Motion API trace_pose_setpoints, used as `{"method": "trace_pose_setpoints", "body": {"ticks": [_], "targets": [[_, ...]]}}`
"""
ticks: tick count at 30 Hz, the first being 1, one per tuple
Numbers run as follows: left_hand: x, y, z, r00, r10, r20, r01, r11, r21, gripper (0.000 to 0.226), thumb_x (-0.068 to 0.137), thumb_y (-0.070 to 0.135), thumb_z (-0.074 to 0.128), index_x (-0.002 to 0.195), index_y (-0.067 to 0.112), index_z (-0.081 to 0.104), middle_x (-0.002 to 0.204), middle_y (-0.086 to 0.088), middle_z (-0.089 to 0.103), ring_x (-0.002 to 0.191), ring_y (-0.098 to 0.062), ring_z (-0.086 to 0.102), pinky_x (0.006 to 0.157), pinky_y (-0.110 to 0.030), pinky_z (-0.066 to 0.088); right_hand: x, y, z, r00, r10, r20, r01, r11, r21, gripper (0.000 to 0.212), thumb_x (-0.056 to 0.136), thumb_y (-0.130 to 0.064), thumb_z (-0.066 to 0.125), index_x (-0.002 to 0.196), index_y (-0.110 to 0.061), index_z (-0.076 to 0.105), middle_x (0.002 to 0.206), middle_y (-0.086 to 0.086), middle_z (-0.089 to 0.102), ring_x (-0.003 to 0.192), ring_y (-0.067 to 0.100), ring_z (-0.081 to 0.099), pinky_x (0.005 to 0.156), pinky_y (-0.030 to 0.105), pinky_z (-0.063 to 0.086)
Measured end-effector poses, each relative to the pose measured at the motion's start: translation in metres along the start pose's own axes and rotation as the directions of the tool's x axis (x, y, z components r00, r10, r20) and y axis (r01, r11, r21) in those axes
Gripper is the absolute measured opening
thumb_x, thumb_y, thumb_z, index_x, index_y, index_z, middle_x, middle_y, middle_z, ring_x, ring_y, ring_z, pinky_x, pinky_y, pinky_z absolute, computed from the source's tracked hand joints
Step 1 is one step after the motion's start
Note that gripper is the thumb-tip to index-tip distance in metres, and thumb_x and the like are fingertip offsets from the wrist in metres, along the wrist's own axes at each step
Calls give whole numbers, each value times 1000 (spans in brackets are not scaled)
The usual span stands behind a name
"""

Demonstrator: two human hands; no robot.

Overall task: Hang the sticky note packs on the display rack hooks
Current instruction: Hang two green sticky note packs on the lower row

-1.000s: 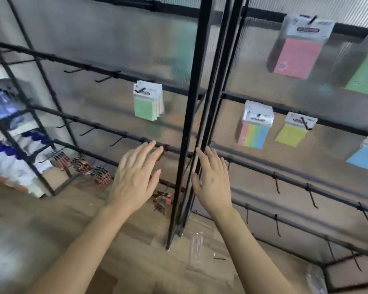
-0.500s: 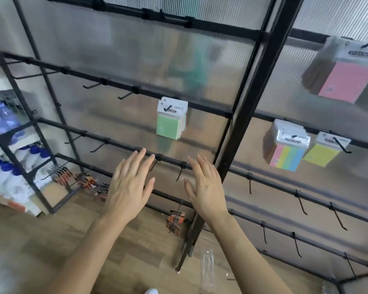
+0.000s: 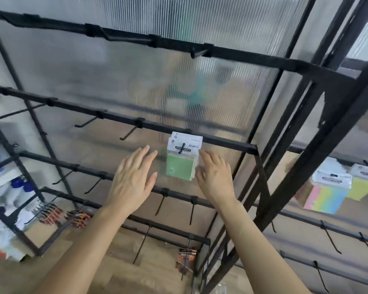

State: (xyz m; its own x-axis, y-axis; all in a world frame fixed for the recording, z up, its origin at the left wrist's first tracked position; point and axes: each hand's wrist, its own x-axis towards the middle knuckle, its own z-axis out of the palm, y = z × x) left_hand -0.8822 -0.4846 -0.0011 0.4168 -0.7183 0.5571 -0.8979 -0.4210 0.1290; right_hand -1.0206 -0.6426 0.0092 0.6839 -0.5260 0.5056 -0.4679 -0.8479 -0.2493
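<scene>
Obs.: the green sticky note packs [image 3: 180, 166] hang on a hook [image 3: 182, 147] of the display rack's middle rail [image 3: 225, 143], with the peg passing through the hole in the white header card so that the stack drops straight down in front of the ribbed panel [image 3: 115, 71]. More than one pack appears to be stacked there, since layered edges show on the right side. Your left hand [image 3: 134, 179] is just left of the packs, palm to the rack, fingers straight and loosely together, holding nothing, with a small gap to the stack. Your right hand [image 3: 216, 177] mirrors it on the other side, fingers extended and carrying nothing. Its fingertips [image 3: 202, 153] and thumb sit at the stack's right edge, and blur prevents telling whether they touch. Judgement: you are bracketing the stack with both hands either to square it on the peg or to let it go, as neither hand holds a pack to hang. Empty hooks [image 3: 129, 133] on the same rail lie to the left and are the likely next destinations. A multicolour pack [image 3: 325, 196] and a yellow pack [image 3: 361, 187] already hang on the neighbouring bay to the right. Risk: a sideways nudge could swing the header along the peg.
</scene>
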Motion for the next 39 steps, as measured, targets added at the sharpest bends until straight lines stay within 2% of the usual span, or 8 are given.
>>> {"method": "trace_pose_setpoints", "body": {"ticks": [8, 14, 20, 25, 28, 31, 36, 39], "targets": [[39, -21, 20, 992, 97, 76, -90, 991, -97, 47, 88, 26, 48, 130, 6, 49, 136, -15, 48, 123, -32, 47, 100, -45, 36, 41, -6, 12, 999, 26, -43, -32, 990, -139, 39, 82, -7, 63, 120, -8, 60, 114, 16, 58, 100, 35, 55, 81, 43, 45], [60, -42, 28, 983, 159, 90, -142, 975, -168, 47, 90, 25, 50, 134, 9, 45, 139, -12, 44, 127, -30, 43, 103, -44, 31, 53, -15, 18, 996, 34, -88, -51, 979, -195, 29, 71, -5, 74, 98, -14, 70, 98, 10, 61, 84, 29, 58, 69, 35, 47], [67, -50, 30, 972, 203, 121, -174, 960, -220, 48, 90, 27, 49, 136, 10, 43, 142, -12, 41, 130, -29, 41, 105, -46, 30, 76, -17, 11, 976, 208, 69, -187, 954, -233, 19, 92, -26, 53, 103, -13, 62, 109, 6, 57, 104, 26, 50, 85, 34, 36], [69, -54, 30, 962, 227, 150, -185, 949, -255, 50, 92, 26, 49, 139, 12, 38, 146, -8, 36, 132, -26, 37, 108, -43, 24, 79, -21, 5, 962, 180, 203, -128, 961, -245, 25, 97, -26, 44, 107, -12, 63, 106, 5, 61, 104, 24, 51, 85, 32, 36], [73, -53, 29, 962, 229, 147, -181, 942, -281, 49, 93, 28, 45, 139, 12, 38, 144, -7, 38, 131, -25, 38, 108, -42, 23, 69, -26, 5, 970, 173, 169, -139, 971, -197, 21, 96, -20, 46, 97, -10, 64, 97, 6, 65, 94, 25, 53, 75, 32, 37], [79, -52, 30, 973, 216, 75, -191, 949, -249, 45, 90, 23, 49, 132, 8, 47, 134, -11, 51, 121, -28, 50, 100, -44, 36, 55, -33, 2, 985, 134, 109, -119, 984, -136, 20, 94, -17, 48, 90, -7, 65, 90, 6, 65, 86, 23, 54, 69, 32, 42], [95, -45, 31, 976, 215, 28, -205, 958, -201, 37, 88, 16, 57, 124, 6, 56, 122, -12, 59, 113, -30, 54, 94, -45, 41, 35, -42, -2, 998, 50, -39, -54, 990, -128, 15, 85, -11, 55, 73, -9, 62, 67, 2, 62, 63, 21, 47, 50, 23, 22], [106, -36, 33, 962, 274, 4, -268, 944, -192, 25, 85, 13, 61, 110, 7, 63, 103, -9, 62, 94, -29, 58, 78, -41, 45, 30, -45, -8, 993, 35, -116, -49, 991, -121, 12, 76, -12, 55, 65, -12, 58, 56, -3, 57, 53, 15, 37, 46, 12, 12]]}}
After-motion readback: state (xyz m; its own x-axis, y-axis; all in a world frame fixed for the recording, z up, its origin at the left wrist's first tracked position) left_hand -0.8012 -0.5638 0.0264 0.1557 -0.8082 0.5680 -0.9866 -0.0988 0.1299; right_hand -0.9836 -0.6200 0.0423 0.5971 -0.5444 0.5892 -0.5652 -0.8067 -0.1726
